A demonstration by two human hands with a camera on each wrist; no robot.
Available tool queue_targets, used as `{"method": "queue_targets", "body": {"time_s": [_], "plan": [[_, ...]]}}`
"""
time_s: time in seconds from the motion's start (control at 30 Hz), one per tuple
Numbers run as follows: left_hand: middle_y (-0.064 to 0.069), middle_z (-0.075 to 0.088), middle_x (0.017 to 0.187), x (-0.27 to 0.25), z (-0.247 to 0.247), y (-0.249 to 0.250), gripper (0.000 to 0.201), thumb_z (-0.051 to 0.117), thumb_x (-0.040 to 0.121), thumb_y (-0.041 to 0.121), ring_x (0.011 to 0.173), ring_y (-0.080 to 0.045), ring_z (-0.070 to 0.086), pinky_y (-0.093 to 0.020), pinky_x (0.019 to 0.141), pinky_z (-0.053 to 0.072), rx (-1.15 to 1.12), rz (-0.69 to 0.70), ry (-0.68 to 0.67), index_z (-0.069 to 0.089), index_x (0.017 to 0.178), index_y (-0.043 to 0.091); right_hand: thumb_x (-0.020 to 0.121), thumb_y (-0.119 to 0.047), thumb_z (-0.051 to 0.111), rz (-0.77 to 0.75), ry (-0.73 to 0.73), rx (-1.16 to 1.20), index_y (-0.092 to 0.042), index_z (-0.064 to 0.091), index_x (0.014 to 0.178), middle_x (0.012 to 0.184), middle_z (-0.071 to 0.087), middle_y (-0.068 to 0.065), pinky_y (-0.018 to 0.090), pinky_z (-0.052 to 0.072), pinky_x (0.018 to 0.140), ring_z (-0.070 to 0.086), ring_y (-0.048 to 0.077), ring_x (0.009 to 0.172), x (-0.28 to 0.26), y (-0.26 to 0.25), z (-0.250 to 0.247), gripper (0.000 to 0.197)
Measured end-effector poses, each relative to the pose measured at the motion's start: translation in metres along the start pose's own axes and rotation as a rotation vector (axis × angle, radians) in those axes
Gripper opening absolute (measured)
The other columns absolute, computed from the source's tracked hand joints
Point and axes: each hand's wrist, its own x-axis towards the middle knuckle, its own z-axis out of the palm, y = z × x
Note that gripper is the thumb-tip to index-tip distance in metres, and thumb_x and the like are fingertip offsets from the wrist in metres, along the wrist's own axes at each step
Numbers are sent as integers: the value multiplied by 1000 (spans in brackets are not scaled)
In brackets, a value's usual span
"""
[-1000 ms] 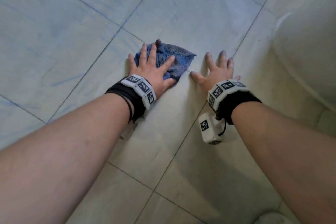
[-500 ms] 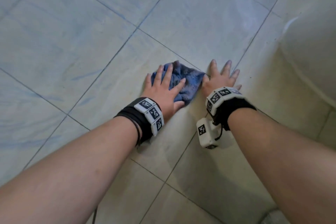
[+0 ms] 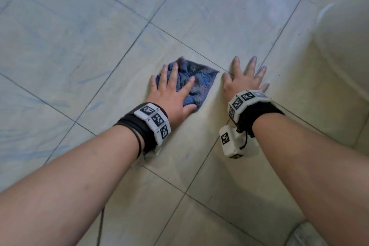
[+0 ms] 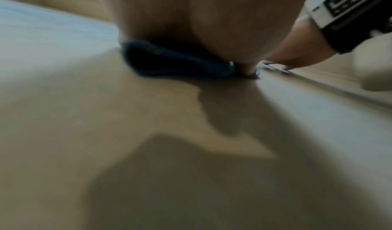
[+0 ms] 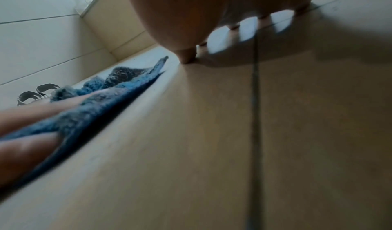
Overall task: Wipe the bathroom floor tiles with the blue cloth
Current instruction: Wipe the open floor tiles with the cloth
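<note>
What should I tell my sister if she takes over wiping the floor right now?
Left hand: flat, fingers spread, pressing the blue cloth onto the floor tiles.
Right hand: flat on the bare tile just right of the cloth, holding nothing, propping the body.
Cloth: bunched under the left hand, near a grout crossing.
Done: cannot tell how much is wiped; faint bluish streaks show on the left tiles.
Left: keep wiping the surrounding tiles, probably including those near the white fixture on the right.

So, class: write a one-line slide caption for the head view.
Left hand presses blue cloth flat on floor tiles; right hand braces alongside.
</note>
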Motion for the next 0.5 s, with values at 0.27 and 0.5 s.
{"method": "queue_targets", "body": {"time_s": [0.27, 0.5], "plan": [[-16, -23, 162, 11, -15, -51, 78, 34, 98, 63, 149, -37, -19, -58, 120, -3, -163, -301, 81, -4, 159, 30, 101, -47, 27, 13, 19, 1, -43, 4, 154, 163, -14, 1, 60, 0, 116, -14, 32, 149, 0, 1, 3, 57], [-18, -28, 160, -8, 7, 0, 88, 33, 93, 71, 147, -40, -23, -59, 118, -6, -94, -126, 58, -9, 158, 29, 103, -44, 26, 46, 22, 10, -42, 5, 154, 163, -14, 1, 61, 1, 116, -14, 31, 149, -2, -7, 4, 55]]}}
